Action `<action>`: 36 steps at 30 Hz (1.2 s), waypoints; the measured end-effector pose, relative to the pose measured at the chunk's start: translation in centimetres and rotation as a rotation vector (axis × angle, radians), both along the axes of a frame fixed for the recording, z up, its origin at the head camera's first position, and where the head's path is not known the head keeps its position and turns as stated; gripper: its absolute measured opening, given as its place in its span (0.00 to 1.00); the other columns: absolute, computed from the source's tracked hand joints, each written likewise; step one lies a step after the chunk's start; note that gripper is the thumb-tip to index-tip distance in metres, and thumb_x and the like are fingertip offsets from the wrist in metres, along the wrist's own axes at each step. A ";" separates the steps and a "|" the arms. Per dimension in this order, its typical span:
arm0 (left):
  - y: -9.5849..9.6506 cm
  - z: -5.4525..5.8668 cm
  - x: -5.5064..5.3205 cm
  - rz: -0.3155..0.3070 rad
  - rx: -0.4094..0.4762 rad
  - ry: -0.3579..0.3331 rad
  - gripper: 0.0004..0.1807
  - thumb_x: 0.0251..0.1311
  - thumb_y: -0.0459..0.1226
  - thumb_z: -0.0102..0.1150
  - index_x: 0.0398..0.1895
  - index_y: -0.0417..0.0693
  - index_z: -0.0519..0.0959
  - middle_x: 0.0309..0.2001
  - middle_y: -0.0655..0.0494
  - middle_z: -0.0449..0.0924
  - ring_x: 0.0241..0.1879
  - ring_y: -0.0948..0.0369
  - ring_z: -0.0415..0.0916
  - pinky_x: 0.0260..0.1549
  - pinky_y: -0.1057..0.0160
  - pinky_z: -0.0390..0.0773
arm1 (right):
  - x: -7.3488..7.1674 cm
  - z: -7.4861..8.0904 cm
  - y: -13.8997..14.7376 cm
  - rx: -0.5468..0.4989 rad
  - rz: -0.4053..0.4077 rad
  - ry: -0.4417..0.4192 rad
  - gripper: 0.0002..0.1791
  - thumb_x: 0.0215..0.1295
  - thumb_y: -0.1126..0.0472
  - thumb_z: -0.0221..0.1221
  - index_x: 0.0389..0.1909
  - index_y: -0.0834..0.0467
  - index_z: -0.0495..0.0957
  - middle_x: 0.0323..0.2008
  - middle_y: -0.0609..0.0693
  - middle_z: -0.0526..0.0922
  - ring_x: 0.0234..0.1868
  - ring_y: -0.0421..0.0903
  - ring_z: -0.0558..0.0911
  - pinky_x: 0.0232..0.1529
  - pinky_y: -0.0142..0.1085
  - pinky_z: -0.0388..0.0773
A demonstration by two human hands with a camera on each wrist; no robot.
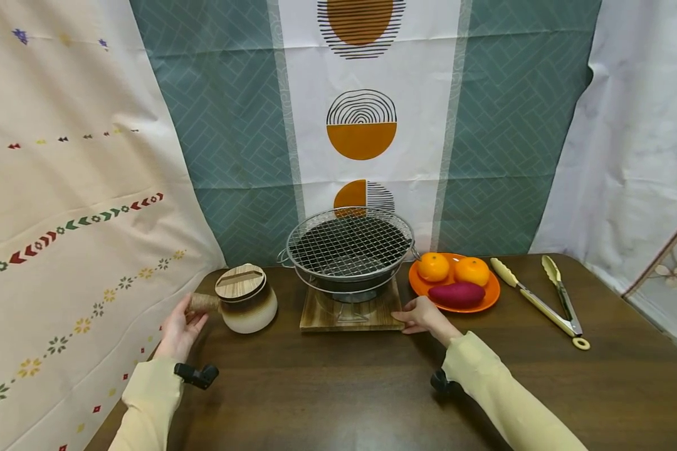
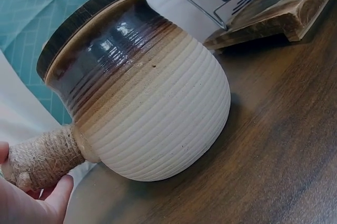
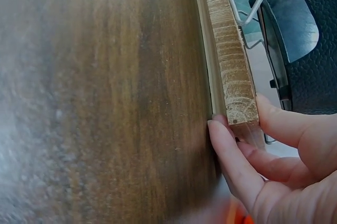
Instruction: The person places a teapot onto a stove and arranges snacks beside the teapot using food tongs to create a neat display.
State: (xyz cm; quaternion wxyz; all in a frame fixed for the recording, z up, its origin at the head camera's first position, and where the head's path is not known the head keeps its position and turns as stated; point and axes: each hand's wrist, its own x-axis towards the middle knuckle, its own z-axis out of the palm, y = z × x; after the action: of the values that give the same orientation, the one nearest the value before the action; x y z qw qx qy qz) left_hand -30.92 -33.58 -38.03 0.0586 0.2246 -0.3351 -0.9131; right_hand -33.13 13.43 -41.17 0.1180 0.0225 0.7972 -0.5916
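Note:
At the left of the table stands a ceramic pot (image 1: 251, 311) with a brown-to-cream glaze and a wooden lid (image 1: 240, 282). My left hand (image 1: 179, 327) grips its twine-wrapped handle (image 2: 45, 156), thumb and fingers around the end. In the middle, a round grill (image 1: 350, 247) with a wire mesh top sits on a wooden board (image 1: 327, 316). My right hand (image 1: 425, 316) pinches the board's front right corner, thumb on top and fingers beneath its edge, as the right wrist view shows.
Right of the grill, an orange plate (image 1: 492, 294) holds two oranges (image 1: 471, 272) and a purple sweet potato (image 1: 457, 294). Farther right lie tongs (image 1: 547, 305) with cream tips, spread apart. Curtains (image 1: 231, 125) hang behind and beside the brown table (image 1: 316, 388).

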 end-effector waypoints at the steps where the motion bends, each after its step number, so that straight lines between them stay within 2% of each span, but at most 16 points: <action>1: 0.0 -0.1 -0.1 0.002 0.003 0.000 0.17 0.59 0.39 0.55 0.46 0.55 0.61 0.45 0.59 0.54 0.56 0.63 0.53 0.57 0.63 0.53 | 0.0 -0.1 0.0 -0.003 0.001 0.000 0.21 0.56 0.68 0.62 0.43 0.79 0.67 0.30 0.59 0.73 0.23 0.47 0.76 0.29 0.40 0.79; 8: -0.1 -0.2 -0.2 0.028 0.031 -0.006 0.19 0.56 0.36 0.59 0.48 0.58 0.65 0.48 0.61 0.56 0.57 0.65 0.52 0.56 0.64 0.54 | -0.8 -1.2 0.6 -0.045 0.056 0.018 0.30 0.50 0.62 0.67 0.43 0.81 0.65 0.32 0.63 0.72 0.25 0.50 0.78 0.28 0.40 0.79; 15: 0.1 -0.1 -0.1 0.076 0.048 -0.010 0.18 0.56 0.32 0.58 0.49 0.56 0.72 0.49 0.63 0.60 0.49 0.63 0.59 0.55 0.64 0.57 | 0.0 -0.1 0.1 -0.011 -0.001 -0.007 0.22 0.56 0.67 0.62 0.44 0.80 0.67 0.31 0.59 0.73 0.23 0.48 0.78 0.29 0.40 0.79; 18: 0.2 0.0 -0.1 0.098 0.036 -0.021 0.17 0.56 0.31 0.58 0.48 0.54 0.71 0.48 0.60 0.59 0.48 0.62 0.60 0.54 0.63 0.58 | 0.2 0.0 0.1 -0.016 0.004 -0.009 0.21 0.56 0.67 0.62 0.43 0.79 0.67 0.31 0.58 0.72 0.22 0.47 0.77 0.29 0.39 0.79; 21: 0.1 0.1 -0.3 0.110 0.033 -0.036 0.17 0.56 0.32 0.57 0.47 0.54 0.69 0.48 0.58 0.57 0.52 0.63 0.58 0.54 0.64 0.58 | 0.2 -0.2 0.1 -0.026 0.019 -0.001 0.22 0.56 0.68 0.61 0.44 0.80 0.67 0.31 0.58 0.72 0.22 0.46 0.76 0.29 0.39 0.79; 25: 0.2 0.2 -0.4 0.086 0.049 -0.041 0.22 0.57 0.33 0.56 0.53 0.56 0.63 0.50 0.58 0.55 0.60 0.62 0.51 0.54 0.65 0.57 | -0.1 -0.3 0.1 -0.026 0.016 -0.002 0.20 0.56 0.68 0.61 0.42 0.79 0.68 0.29 0.57 0.72 0.21 0.45 0.76 0.29 0.38 0.79; 28: 0.2 0.2 -0.5 0.072 0.086 -0.039 0.27 0.57 0.33 0.56 0.58 0.58 0.58 0.52 0.58 0.54 0.61 0.62 0.48 0.54 0.65 0.56 | -0.2 -0.1 0.1 -0.021 0.001 -0.008 0.19 0.56 0.68 0.62 0.42 0.79 0.68 0.28 0.57 0.72 0.21 0.45 0.75 0.29 0.38 0.79; 31: 0.2 0.3 -0.6 0.067 0.116 -0.033 0.29 0.58 0.32 0.55 0.59 0.58 0.56 0.53 0.59 0.55 0.61 0.63 0.49 0.54 0.64 0.56 | -0.3 0.0 0.1 -0.019 -0.002 -0.010 0.20 0.56 0.69 0.62 0.43 0.79 0.68 0.28 0.57 0.72 0.20 0.45 0.76 0.28 0.38 0.79; 36: 0.4 0.1 -0.6 0.125 0.089 -0.021 0.26 0.57 0.31 0.57 0.57 0.53 0.61 0.51 0.59 0.59 0.58 0.63 0.55 0.52 0.62 0.59 | -0.4 -0.3 0.2 -0.033 -0.008 -0.029 0.22 0.55 0.69 0.62 0.45 0.79 0.67 0.28 0.57 0.73 0.19 0.45 0.77 0.27 0.37 0.79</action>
State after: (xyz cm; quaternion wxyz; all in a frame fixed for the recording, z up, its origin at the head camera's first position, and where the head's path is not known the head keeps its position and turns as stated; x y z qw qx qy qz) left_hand -31.57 -33.17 -37.92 0.1020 0.2570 -0.2803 -0.9192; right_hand -33.54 13.61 -41.45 0.1274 0.0321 0.7856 -0.6046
